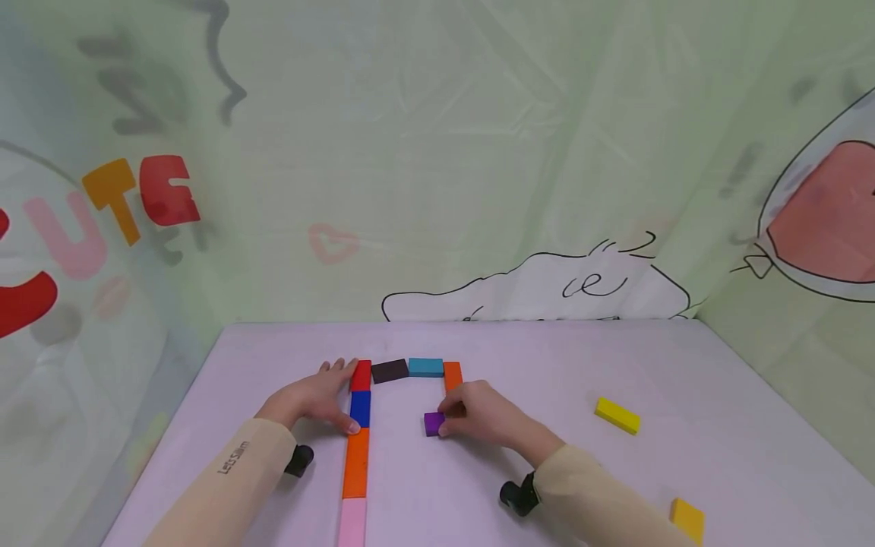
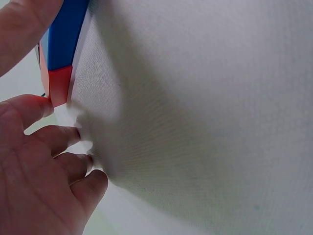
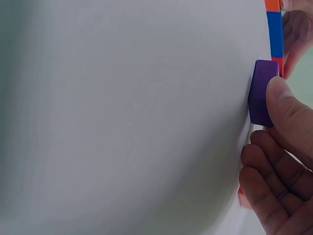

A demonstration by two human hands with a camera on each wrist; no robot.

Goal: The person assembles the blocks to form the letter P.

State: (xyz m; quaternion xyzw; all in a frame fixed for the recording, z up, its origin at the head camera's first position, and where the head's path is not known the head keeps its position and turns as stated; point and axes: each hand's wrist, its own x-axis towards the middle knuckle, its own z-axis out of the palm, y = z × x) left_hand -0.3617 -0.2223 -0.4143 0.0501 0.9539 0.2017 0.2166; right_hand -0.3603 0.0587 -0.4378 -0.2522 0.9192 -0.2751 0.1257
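Observation:
Between the thumb and fingers of my right hand [image 1: 484, 414] is a small purple block [image 1: 434, 424], held at the table surface just below an orange block [image 1: 453, 376]. The right wrist view shows the thumb lying along one side of the purple block [image 3: 260, 93]. My left hand [image 1: 321, 399] is spread beside a straight row of blocks. Its index fingertip touches the red block [image 1: 361, 375] at the far end, and its thumb rests near where the blue block [image 1: 360, 409] meets a second orange block [image 1: 355, 463]. In the left wrist view the other fingers lie against the table.
A black block [image 1: 390, 371] and a light blue block [image 1: 426, 368] join the row's far end to the right-hand orange block. Nearest me in the row is a pink block [image 1: 352, 523]. Two yellow blocks, one farther off [image 1: 618, 415] and one nearer [image 1: 687, 520], lie right.

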